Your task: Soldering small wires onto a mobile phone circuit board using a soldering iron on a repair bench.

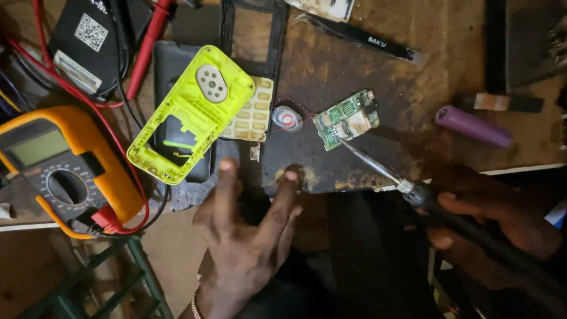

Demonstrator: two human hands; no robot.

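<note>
My right hand grips a black soldering iron; its thin metal tip touches the small green circuit board lying on the worn brown bench. My left hand is spread open, two fingertips resting at the bench's front edge below a yellow-green phone back cover. A small round speaker with red wires lies just left of the board. A pale yellow keypad sits beside the cover.
An orange multimeter with red and black leads stands at the left. A purple cylindrical cell lies at the right. Black tweezers and a black phone frame lie at the back. A green metal frame shows below the bench.
</note>
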